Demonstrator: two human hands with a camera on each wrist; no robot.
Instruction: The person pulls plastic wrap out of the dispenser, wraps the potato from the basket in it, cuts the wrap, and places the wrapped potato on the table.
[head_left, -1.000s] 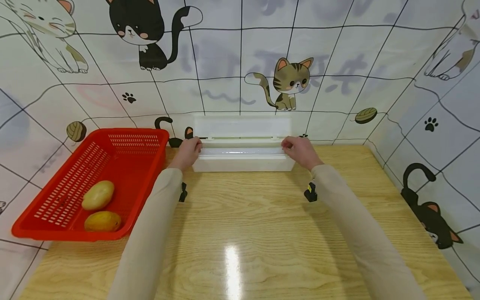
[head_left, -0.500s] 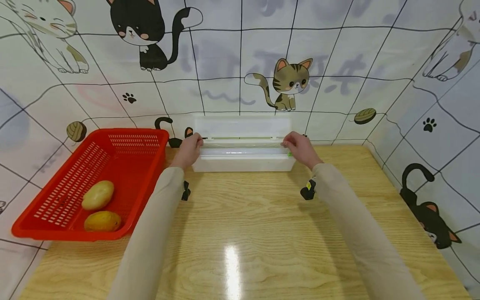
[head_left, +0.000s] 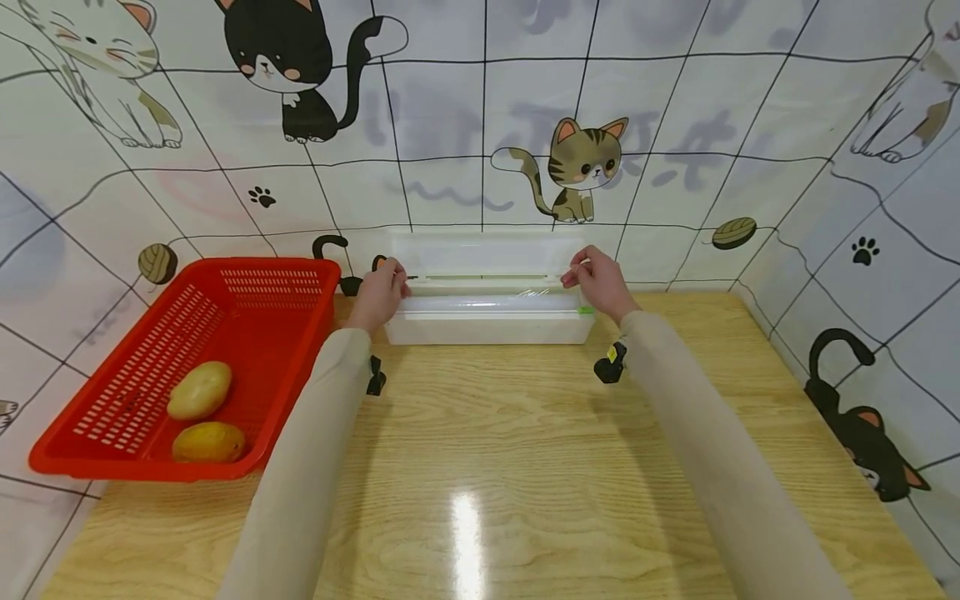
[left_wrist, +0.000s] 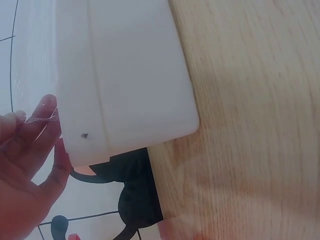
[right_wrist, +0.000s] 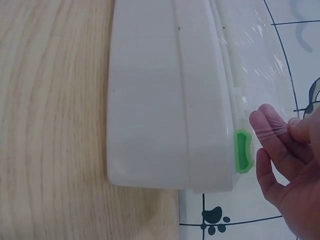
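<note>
A white cling film dispenser box (head_left: 489, 330) stands at the back of the table with its lid (head_left: 487, 252) raised against the wall. Clear cling film (right_wrist: 260, 65) stretches up out of it between both hands. My left hand (head_left: 380, 293) pinches one corner of the film at the box's left end; in the left wrist view its fingers (left_wrist: 45, 107) show through the gathered film. At the other end my right hand (head_left: 600, 282) pinches the opposite corner between thumb and fingertips, creasing the film. A green slide cutter (right_wrist: 243, 151) sits on the box's right end, beside that hand.
A red plastic basket (head_left: 300, 350) stands on the left of the wooden table (head_left: 480, 450). Two yellowish potato- or mango-like items lie in it, a paler one (head_left: 200, 390) and a deeper yellow one (head_left: 208, 442). Cat-print sheeting (head_left: 450, 108) covers the walls behind and beside.
My right hand has risen a little from the box's right end, lifting its corner of the film, and the green cutter now shows. My left hand has moved up slightly.
</note>
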